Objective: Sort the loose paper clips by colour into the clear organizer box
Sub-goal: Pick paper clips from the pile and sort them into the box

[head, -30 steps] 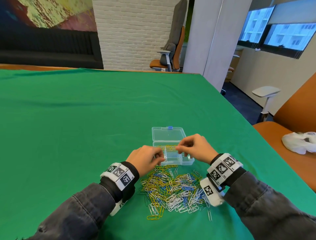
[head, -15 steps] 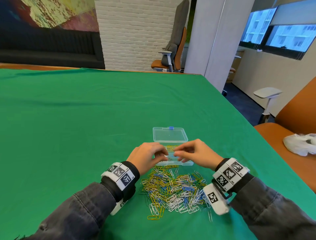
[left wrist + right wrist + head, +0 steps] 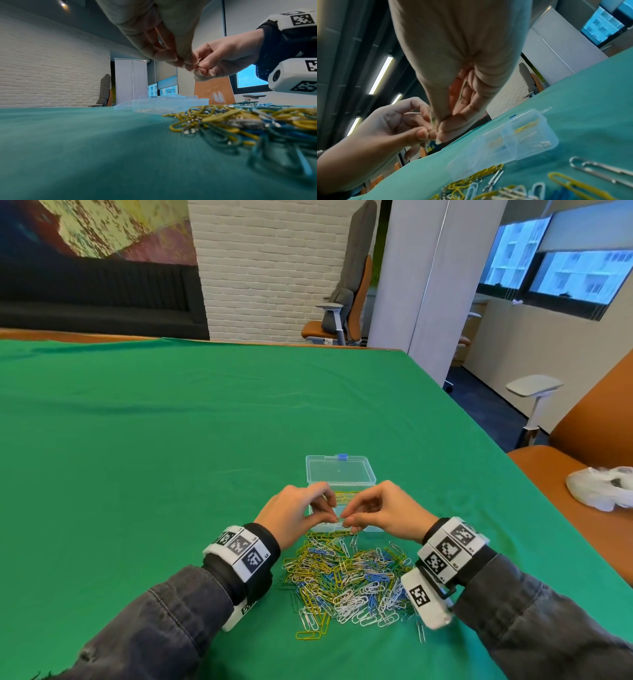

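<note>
Green cloth (image 3: pixel 171 440) fills most of the head view, and low in the centre of the frame my two hands have come together: a second ago they were apart over the clear box (image 3: pixel 340 474), and now the left hand (image 3: pixel 294 515) and right hand (image 3: pixel 387 513) meet fingertip to fingertip just in front of it, above the pile of clips (image 3: pixel 349 577). Both pinch the same small clip (image 3: pixel 339 518), too small here for me to call its colour. Yellow clips already lie in the box's far compartment, and the lid lies open behind. From the left wrist view, upper centre, my left thumb and forefinger are closed on a thin silvery wire (image 3: pixel 197 65), with the right hand's fingertips (image 3: pixel 204 67) clamped on its other end. The right wrist view, lower left, shows the same pinch from the other side, a pale wire loop poking out of the left hand (image 3: pixel 393 121), and the box at centre right with yellow in one cell and silver in another. My read is that two tangled clips are being pulled apart, or one handed over, before it goes to the silver cell. Most of the pile remains unsorted.
</note>
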{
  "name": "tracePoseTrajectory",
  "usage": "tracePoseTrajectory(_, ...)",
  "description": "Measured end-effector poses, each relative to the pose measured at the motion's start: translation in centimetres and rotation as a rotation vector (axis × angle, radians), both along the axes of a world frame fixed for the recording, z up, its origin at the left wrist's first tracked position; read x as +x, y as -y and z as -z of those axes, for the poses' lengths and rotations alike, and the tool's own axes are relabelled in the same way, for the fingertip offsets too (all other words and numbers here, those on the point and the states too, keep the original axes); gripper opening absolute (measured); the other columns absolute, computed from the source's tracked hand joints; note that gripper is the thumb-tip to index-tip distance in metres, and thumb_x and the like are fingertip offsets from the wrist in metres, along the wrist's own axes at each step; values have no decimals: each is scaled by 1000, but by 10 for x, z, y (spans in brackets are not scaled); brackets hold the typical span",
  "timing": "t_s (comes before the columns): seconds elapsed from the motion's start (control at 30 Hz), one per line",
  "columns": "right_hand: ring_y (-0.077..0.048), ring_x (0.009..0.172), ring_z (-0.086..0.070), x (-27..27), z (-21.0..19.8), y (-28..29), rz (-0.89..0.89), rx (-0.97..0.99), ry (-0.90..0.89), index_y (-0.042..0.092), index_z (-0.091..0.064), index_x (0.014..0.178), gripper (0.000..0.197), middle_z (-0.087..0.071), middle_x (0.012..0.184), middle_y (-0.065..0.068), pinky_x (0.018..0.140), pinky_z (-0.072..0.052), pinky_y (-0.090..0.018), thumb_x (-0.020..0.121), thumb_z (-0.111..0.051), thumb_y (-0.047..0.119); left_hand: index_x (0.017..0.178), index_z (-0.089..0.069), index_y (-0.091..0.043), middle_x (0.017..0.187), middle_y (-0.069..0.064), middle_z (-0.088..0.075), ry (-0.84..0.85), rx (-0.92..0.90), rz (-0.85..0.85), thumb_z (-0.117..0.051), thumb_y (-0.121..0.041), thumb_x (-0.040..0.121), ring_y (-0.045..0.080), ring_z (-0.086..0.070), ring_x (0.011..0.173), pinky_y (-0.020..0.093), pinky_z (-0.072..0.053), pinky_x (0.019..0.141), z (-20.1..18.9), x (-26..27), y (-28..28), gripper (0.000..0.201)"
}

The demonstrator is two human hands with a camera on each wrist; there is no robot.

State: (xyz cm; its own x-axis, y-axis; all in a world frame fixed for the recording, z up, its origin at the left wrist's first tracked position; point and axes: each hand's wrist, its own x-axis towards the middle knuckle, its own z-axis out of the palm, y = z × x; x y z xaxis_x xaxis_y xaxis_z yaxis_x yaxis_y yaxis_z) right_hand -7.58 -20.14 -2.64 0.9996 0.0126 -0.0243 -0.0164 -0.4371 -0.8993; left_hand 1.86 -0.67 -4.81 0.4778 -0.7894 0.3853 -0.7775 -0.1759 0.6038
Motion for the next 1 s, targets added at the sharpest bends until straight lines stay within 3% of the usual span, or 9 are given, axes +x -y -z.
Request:
tracePoseTrajectory(0.17, -18, 67, -68, -1, 3, -5, 9, 8, -11, 3, -72, 86, 9, -73, 75, -13, 72, -56, -27, 78, -76, 3, 92, -61, -19, 79, -13, -66, -7, 15, 45, -77, -21, 81, 1, -62, 70, 30, -54, 73, 0, -1, 1, 20)
tracePoseTrajectory(0.37, -9, 57, -65, -6, 3, -10, -74, -219, -119, 6, -73, 83, 7, -70, 64, 1, 64, -53, -21, 78, -78, 8, 93, -56, -34, 82, -19, -65, 109, 105, -64, -62, -39, 87, 0, -61, 74, 31, -53, 69, -2, -5, -1, 10)
tracePoseTrajectory(0.5, -5, 62, -61, -12, 3, -16, -182, -445, -106, 14, -76, 81, 8, -73, 73, 0, 67, -53, -25, 77, -80, 19, 95, -55, -33, 89, -19, -61, 180, 46, -174, -53, -31, 94, 1, -56, 75, 28, -50, 67, -4, -5, 0, 3)
tracePoseTrajectory(0.73, -4, 61, -58, -16, 9, -15, -235, -529, -146, 15, -76, 82, 11, -72, 74, 0, 68, -52, -25, 74, -82, 20, 93, -55, -30, 89, -18, -59, 181, 57, -205, -51, -26, 96, 5, -56, 72, 28, -49, 65, -2, -2, -1, 7)
tracePoseTrajectory(0.9, -3, 62, -52, -15, 13, -20, -274, -589, -155, 17, -71, 81, 9, -65, 74, 5, 61, -44, -15, 77, -79, 20, 92, -55, -30, 88, -17, -59, 169, 84, -208, -52, -25, 95, 5, -56, 72, 27, -48, 63, -4, -3, -1, 7)
tracePoseTrajectory(1.0, -1, 64, -48, -13, 15, -20, -313, -668, -130, 18, -68, 80, 10, -59, 78, 8, 62, -41, -17, 80, -76, 23, 92, -55, -30, 89, -17, -60, 163, 92, -205, -52, -26, 95, 6, -56, 72, 27, -47, 62, -4, -4, -2, 6)
